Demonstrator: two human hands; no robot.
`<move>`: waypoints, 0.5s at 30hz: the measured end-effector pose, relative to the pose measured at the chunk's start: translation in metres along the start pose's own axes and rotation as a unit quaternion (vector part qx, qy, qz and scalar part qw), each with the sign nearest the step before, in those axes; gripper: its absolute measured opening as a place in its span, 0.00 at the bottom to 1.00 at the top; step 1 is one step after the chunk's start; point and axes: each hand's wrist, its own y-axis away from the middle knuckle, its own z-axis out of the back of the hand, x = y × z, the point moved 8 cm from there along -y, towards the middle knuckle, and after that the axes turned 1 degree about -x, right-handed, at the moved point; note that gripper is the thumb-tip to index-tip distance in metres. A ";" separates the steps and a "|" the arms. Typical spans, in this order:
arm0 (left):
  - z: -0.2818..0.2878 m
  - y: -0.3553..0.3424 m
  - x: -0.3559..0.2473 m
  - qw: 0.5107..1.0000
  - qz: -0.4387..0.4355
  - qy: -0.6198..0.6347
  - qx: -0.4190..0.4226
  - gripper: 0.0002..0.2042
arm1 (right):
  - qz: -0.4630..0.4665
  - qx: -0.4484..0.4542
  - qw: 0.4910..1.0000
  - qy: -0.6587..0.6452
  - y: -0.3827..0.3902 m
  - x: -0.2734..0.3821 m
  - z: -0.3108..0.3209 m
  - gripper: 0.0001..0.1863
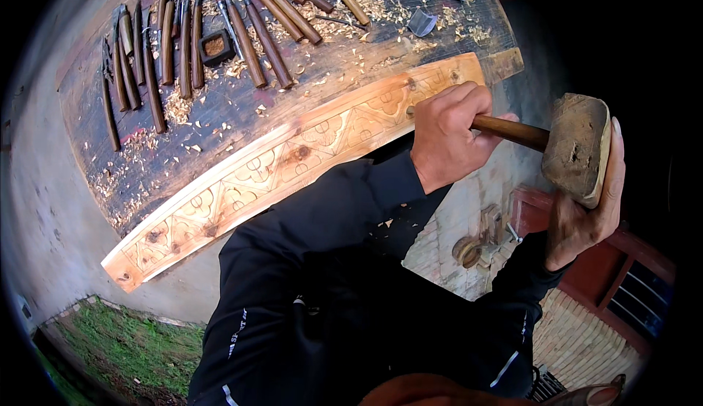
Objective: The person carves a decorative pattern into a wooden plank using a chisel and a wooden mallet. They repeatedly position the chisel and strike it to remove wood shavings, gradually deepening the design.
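Observation:
A wooden mallet (577,146) with a thick, worn, blocky head is held at the right, its dark handle pointing left. My left hand (455,124) is closed in a fist round the handle's end, above the right part of a carved board. At the head's far right side, my right hand (589,219) cups it, palm beneath and fingers stretched along its face. Beneath the left hand and forearm runs the long, pale, slightly curved wooden board (274,168), marked with outlined floral and zigzag patterns. My left hand and sleeve hide part of its lower edge.
Several wooden-handled carving chisels (198,43) lie on the dark worktable (242,106) beyond the board. A small square dark box (217,46) sits among them, and wood shavings (179,106) are scattered around. Bent grey pieces (422,22) lie at the far right.

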 end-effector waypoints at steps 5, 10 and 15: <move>-0.007 -0.011 -0.012 0.996 -0.037 0.057 0.056 0.23 | 0.025 -0.014 1.000 0.005 0.004 0.001 -0.001 0.38; -0.009 -0.006 -0.009 0.995 -0.023 0.080 0.064 0.24 | -0.047 -0.198 0.955 -0.216 0.004 -0.037 0.054 0.26; -0.003 -0.005 -0.007 0.996 -0.028 0.075 0.048 0.24 | -0.002 -0.167 0.960 -0.225 0.037 -0.069 0.047 0.23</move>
